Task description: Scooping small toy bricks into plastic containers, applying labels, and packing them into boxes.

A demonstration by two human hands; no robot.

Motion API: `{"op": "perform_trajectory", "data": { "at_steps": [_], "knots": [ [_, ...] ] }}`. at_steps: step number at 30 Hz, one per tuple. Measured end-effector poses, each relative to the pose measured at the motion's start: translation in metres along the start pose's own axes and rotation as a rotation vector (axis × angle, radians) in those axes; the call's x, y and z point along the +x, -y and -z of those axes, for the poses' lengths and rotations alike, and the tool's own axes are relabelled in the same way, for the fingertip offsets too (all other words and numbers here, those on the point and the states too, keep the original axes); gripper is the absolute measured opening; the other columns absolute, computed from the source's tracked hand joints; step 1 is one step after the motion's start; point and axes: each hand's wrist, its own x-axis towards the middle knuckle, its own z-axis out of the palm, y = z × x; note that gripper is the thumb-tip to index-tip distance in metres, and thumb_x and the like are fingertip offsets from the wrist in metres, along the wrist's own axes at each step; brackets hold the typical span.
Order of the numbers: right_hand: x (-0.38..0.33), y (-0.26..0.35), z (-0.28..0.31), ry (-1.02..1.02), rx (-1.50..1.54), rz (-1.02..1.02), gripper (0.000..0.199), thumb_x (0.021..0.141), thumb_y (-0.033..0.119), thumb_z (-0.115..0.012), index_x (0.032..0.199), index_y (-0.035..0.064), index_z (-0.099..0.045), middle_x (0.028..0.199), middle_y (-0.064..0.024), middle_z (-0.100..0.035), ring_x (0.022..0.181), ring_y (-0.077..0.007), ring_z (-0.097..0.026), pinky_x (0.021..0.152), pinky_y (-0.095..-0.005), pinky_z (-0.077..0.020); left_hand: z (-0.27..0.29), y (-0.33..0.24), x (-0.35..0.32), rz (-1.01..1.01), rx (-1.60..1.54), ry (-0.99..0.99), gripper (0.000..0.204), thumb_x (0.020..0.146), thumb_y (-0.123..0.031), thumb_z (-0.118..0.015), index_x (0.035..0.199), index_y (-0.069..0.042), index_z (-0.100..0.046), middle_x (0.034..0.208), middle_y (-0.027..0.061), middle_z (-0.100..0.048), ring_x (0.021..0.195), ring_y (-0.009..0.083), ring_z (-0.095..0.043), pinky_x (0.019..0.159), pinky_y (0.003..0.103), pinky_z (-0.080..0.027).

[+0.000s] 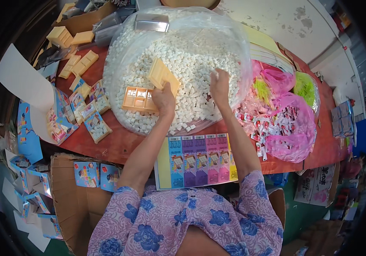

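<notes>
L hand (163, 101): fingers pinching cream plastic tray (163, 73), tilted over white cubes (196, 87) in clear plastic bag (235, 30). R hand (220, 87): fingers curled at pile; can't tell if gripping any. Peach compartment tray (137, 98) lies on cubes, prob. unstable: loose cubes may shift, tipping it. Weak pinch might drop upper one.

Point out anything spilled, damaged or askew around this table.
Two things stand out. Some small red-and-white packets lie loose at the left edge of the pink bag, as if spilled from it. The white panel at upper right carries irregular grey patches, so its surface looks worn or flaking.
</notes>
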Motion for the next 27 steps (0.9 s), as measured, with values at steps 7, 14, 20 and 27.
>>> {"op": "perform_trajectory", "data": {
  "at_steps": [7, 14, 20, 27],
  "knots": [
    [-0.016, 0.000, -0.036, 0.052, -0.105, -0.336, 0.016, 0.076, 0.013, -0.045, 0.074, 0.0000, -0.055, 0.077, -0.0221, -0.052, 0.074, -0.0360, -0.049, 0.065, -0.0437, -0.0384, -0.032, 0.011, -0.006, 0.046, 0.073, -0.125, 0.035, 0.075, -0.024, -0.052, 0.072, 0.011, -0.054, 0.064, 0.0184, -0.057, 0.060, 0.0267, -0.055, 0.058, 0.035, -0.041],
    [-0.033, 0.040, -0.064, -0.072, 0.047, -0.064, 0.013, 0.069, 0.012, -0.047, 0.075, 0.0024, -0.054, 0.075, -0.0155, -0.051, 0.071, -0.0324, -0.047, 0.065, -0.0409, -0.0378, -0.040, 0.032, 0.011, 0.311, -0.393, 0.202, 0.034, 0.081, -0.026, -0.046, 0.106, -0.003, -0.046, 0.106, 0.0091, -0.050, 0.090, 0.0203, -0.051, 0.075, 0.033, -0.043],
    [-0.021, 0.085, -0.048, 0.426, 0.004, -0.196, 0.042, 0.072, 0.034, -0.048, 0.104, 0.0068, -0.050, 0.112, -0.0167, -0.042, 0.109, -0.0331, -0.035, 0.083, -0.0594, -0.0244, -0.017, 0.001, 0.012, 0.497, -0.870, 0.571, 0.041, 0.087, -0.033, -0.030, 0.113, -0.004, -0.041, 0.118, 0.0109, -0.042, 0.108, 0.0255, -0.040, 0.094, 0.040, -0.030],
    [-0.011, 0.091, 0.018, 0.210, -0.104, 0.189, 0.031, 0.070, 0.024, -0.057, 0.098, 0.0113, -0.053, 0.098, -0.0079, -0.051, 0.101, -0.0285, -0.042, 0.081, -0.0601, -0.0242, -0.010, -0.014, 0.011, 0.589, -0.784, 0.471, 0.043, 0.089, -0.032, -0.022, 0.120, -0.004, -0.032, 0.119, 0.0118, -0.040, 0.113, 0.0257, -0.036, 0.096, 0.042, -0.028]
  ]
}}
